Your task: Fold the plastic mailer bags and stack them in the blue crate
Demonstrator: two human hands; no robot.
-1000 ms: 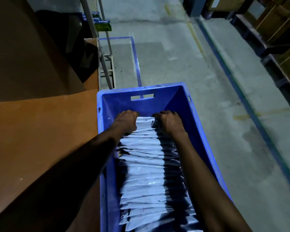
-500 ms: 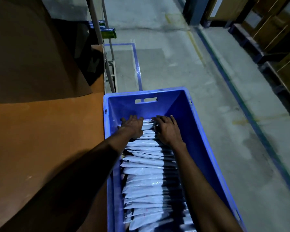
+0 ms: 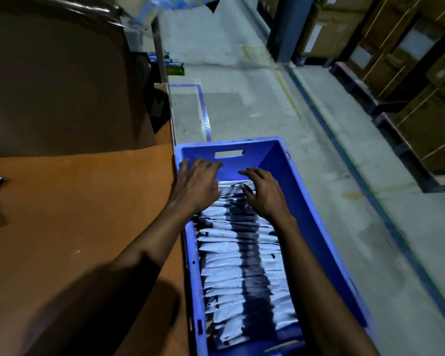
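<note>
Head camera is looking down into a long blue plastic crate [image 3: 316, 227] that is sitting on the grey concrete floor [image 3: 267, 111], just beside the edge of an orange-brown wooden table top [image 3: 75, 214]. Folded white-and-grey plastic mailer bags [image 3: 229, 265] are standing on edge in one row inside the crate, filling it from the near end almost to the far wall. Two bare forearms are reaching forward over that row.

At the far end of the row the left hand [image 3: 197, 186] is hovering by the crate's left rim, its fingers spread and nearly straight, gripping nothing. The right hand [image 3: 263, 194] is lying over the tops of the last bags with relaxed, slightly bent fingers, also holding nothing. Whether either palm is actually pressing on the bags cannot be told. The two hands are lying apart, with bag edges showing between them.

Beyond the hands, the crate's far wall is showing a slot handle. On the table a large brown cardboard sheet [image 3: 62, 86] is curving upward. Farther off, a blue tape line [image 3: 202, 106] is running across the floor, and stacked brown cardboard boxes [image 3: 421, 73] are lining the right side.
</note>
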